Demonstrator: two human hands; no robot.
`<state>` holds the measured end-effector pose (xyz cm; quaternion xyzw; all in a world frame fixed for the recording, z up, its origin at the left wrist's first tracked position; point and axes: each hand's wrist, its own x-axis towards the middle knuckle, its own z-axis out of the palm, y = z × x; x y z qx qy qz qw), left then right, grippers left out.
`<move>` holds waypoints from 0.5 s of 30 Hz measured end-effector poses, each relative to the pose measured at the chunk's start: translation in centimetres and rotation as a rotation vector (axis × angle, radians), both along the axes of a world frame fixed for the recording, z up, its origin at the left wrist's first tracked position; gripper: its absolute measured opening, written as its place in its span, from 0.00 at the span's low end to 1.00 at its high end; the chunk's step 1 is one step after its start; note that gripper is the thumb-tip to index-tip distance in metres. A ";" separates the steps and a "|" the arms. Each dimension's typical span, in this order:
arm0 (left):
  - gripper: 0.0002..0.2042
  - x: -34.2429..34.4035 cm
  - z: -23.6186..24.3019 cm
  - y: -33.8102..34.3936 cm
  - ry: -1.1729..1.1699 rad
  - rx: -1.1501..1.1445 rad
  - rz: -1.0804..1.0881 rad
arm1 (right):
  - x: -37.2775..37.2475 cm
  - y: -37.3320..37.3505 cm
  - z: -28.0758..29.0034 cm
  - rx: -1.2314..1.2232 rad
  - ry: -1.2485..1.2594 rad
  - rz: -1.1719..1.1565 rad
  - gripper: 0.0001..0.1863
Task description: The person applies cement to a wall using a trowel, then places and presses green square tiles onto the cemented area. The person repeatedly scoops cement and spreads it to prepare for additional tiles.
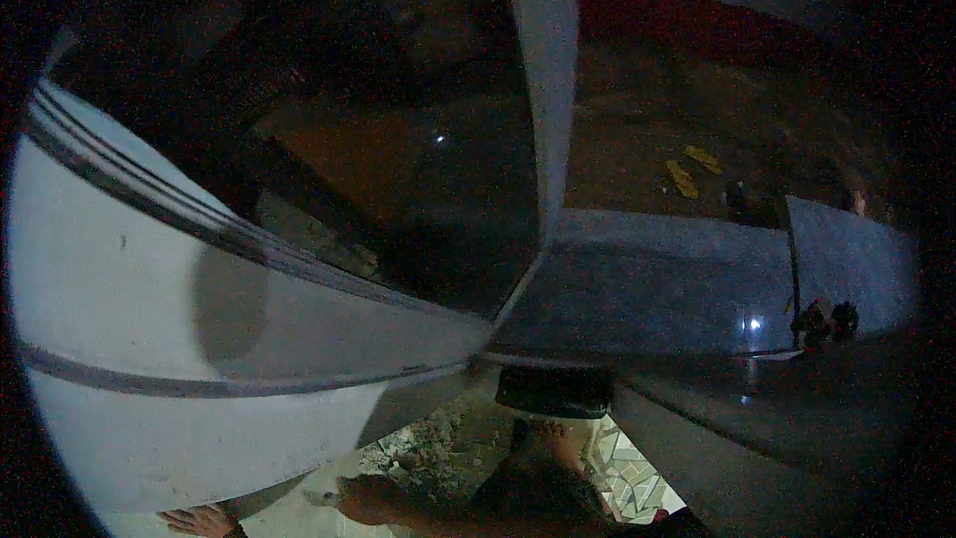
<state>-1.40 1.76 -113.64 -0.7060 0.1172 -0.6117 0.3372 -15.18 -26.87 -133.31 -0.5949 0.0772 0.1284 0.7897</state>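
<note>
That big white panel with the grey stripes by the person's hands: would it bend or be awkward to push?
The white panel looks broad, flat and straight-edged, so it is probably stiff rather than floppy. It dwarfs the left hand at its lower edge, so it is likely heavy and unwieldy. Its smooth face may be slippery.

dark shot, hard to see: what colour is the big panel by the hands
White with dark grey stripes: the panel, by the left hand, head view.
</note>
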 end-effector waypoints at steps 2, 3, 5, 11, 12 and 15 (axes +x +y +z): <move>0.34 -0.4 0.5 1.3 0.009 0.019 -0.032 | -0.4 -0.4 0.2 -0.008 -0.003 0.009 0.27; 0.34 -0.3 0.9 2.1 0.024 0.034 -0.072 | -0.6 -0.7 0.2 -0.001 -0.008 0.018 0.27; 0.36 -1.1 1.2 3.1 0.015 0.129 -0.048 | -1.5 -1.7 0.2 -0.016 -0.010 0.026 0.27; 0.36 -4.8 -1.5 1.3 0.022 0.132 -0.037 | -4.8 -5.5 0.6 -0.042 -0.014 0.053 0.25; 0.36 -5.3 -1.4 0.8 0.026 0.137 -0.041 | -5.3 -6.0 0.8 -0.046 -0.011 0.057 0.25; 0.37 -5.9 -1.3 0.0 0.036 0.136 -0.062 | -6.2 -7.2 1.1 -0.058 -0.016 0.069 0.24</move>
